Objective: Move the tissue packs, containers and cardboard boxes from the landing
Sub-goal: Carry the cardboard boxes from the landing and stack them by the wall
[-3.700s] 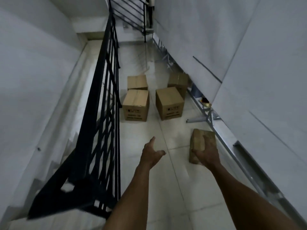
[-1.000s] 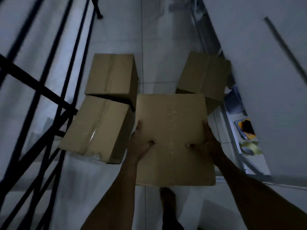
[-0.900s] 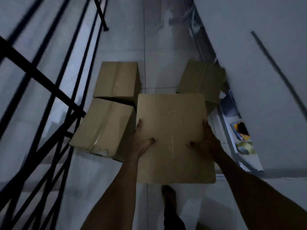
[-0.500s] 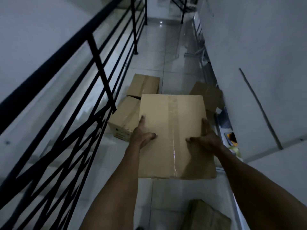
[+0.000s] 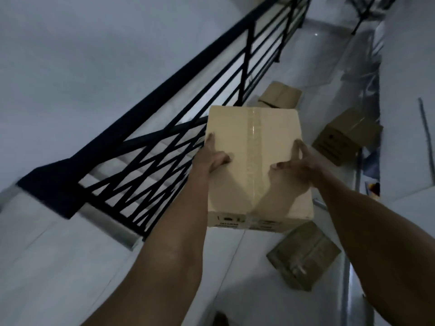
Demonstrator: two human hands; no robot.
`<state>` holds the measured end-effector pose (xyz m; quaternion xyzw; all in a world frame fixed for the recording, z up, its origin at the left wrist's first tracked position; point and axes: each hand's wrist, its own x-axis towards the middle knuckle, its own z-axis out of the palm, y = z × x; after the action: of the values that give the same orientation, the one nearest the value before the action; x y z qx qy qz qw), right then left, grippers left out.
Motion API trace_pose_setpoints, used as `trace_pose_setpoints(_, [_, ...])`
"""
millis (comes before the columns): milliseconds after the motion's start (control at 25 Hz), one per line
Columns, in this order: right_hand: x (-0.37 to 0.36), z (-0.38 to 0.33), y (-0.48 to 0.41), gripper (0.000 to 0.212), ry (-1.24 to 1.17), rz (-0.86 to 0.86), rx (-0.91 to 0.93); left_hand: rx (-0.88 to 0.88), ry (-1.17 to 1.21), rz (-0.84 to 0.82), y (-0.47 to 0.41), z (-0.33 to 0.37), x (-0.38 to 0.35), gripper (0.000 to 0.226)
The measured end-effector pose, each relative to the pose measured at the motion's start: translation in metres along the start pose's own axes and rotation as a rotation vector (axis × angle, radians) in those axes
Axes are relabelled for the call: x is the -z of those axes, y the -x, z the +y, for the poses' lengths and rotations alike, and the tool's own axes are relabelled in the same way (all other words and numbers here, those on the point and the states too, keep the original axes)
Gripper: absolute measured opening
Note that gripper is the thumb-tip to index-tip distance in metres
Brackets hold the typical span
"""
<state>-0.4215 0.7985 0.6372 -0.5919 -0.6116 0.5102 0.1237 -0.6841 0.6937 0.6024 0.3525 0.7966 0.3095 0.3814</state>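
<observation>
I carry a taped cardboard box (image 5: 254, 147) in front of me, lifted off the landing floor. My left hand (image 5: 210, 156) grips its left side with the thumb lying across the top. My right hand (image 5: 296, 168) grips the right side the same way. On the floor beyond stand two more cardboard boxes, one far box (image 5: 281, 95) near the railing and another box (image 5: 346, 137) by the right wall. A smaller, flatter box (image 5: 303, 255) lies on the tiles just below the one I hold.
A black metal stair railing (image 5: 146, 128) runs along my left, with steps going down behind it. A white wall (image 5: 407, 114) and a metal frame close the right side. Pale floor tiles (image 5: 235, 278) lie under my arms.
I have lifted the box higher and turned left; the view swung so the railing now fills the left, and the small box on the floor shows fully below.
</observation>
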Motion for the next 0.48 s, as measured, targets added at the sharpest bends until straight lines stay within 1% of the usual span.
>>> trace_pose_setpoints(120, [-0.060,-0.001,0.079,0.123,0.001,-0.032,0.021,0.057,-0.026,0.042,0.084,-0.060,0.037,0.107])
trace_pose_setpoints(280, [-0.147,0.010,0.200,0.122,0.190,-0.017,0.091,0.095,-0.005,0.108,0.211,-0.149,0.089,0.108])
trace_pose_setpoints(400, [-0.218,0.014,0.289,0.123,0.256,-0.054,0.132,0.124,0.047,0.152,0.311,-0.221,0.140,0.107])
trace_pose_setpoints(480, [-0.279,0.007,0.349,0.124,0.287,-0.129,0.171,0.151,0.065,0.210,0.382,-0.279,0.184,0.105])
